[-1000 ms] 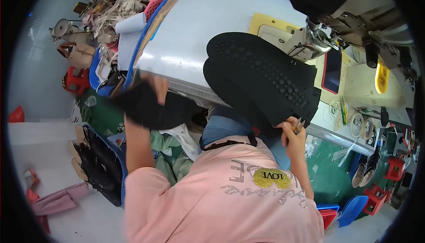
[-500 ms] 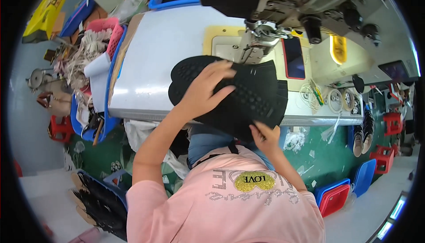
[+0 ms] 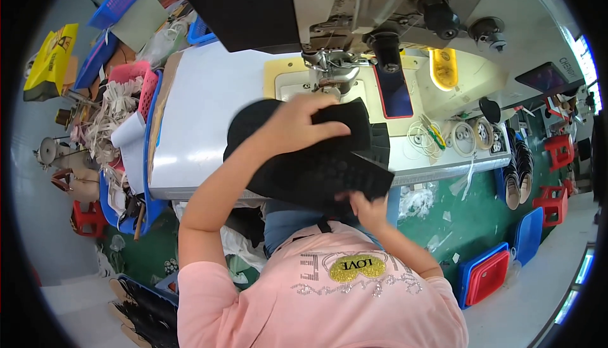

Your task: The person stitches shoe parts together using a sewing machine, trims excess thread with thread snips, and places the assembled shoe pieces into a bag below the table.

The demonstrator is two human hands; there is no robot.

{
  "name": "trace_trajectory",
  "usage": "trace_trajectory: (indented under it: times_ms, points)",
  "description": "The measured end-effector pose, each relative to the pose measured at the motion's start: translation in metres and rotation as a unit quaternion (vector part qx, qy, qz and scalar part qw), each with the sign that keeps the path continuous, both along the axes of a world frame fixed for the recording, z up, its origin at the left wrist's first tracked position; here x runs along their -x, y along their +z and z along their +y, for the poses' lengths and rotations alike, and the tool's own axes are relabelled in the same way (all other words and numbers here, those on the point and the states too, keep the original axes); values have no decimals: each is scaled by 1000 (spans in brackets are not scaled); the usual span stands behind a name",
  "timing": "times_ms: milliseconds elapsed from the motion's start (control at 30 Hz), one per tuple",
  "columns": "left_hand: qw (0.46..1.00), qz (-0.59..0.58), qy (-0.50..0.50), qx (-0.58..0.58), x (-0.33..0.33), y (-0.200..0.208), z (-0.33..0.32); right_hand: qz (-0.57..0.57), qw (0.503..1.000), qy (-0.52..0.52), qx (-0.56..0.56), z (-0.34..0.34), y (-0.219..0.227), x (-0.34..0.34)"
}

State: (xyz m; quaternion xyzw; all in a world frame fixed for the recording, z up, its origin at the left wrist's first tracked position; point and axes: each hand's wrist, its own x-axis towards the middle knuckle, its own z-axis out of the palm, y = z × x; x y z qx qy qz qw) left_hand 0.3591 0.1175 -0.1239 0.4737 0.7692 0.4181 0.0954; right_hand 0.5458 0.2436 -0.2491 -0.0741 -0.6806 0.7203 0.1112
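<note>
Several dark, flat black pieces [image 3: 294,174], stacked and overlapping, lie at the table's front edge below the sewing machine's needle area [image 3: 332,72]. The pieces have rounded left ends, and the top one is turned askew and reaches over the edge toward my lap. My left hand [image 3: 301,126] rests across the pieces with its thumb apart and fingers stretched out, somewhat blurred. At the near lower right, my right hand [image 3: 368,212] pinches the edge of the top black piece; its fingertips are partly hidden.
A phone with a red rim [image 3: 394,94], a yellow tray [image 3: 443,69], yellow-handled snips [image 3: 436,134] and thread spools [image 3: 463,138] sit right of the machine head. Blue bins [image 3: 147,212] stand left of the table. Red stools [image 3: 552,205] are at far right.
My right hand has drawn the top black piece down and left, turning it against the stack. My left hand stays over the pieces. The whole view has shifted a little.
</note>
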Motion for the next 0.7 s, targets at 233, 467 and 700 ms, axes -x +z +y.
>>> trace_trajectory:
  times_ms: [233,467,700]
  points:
    - [987,150,-33,48,-33,-20,-44,-67,991,99,64,40,17,64]
    - [987,36,-38,154,-12,-76,-23,-82,967,90,-225,35,35,52]
    - [994,9,-29,109,-9,-49,-17,46,976,26,-213,19,36,52]
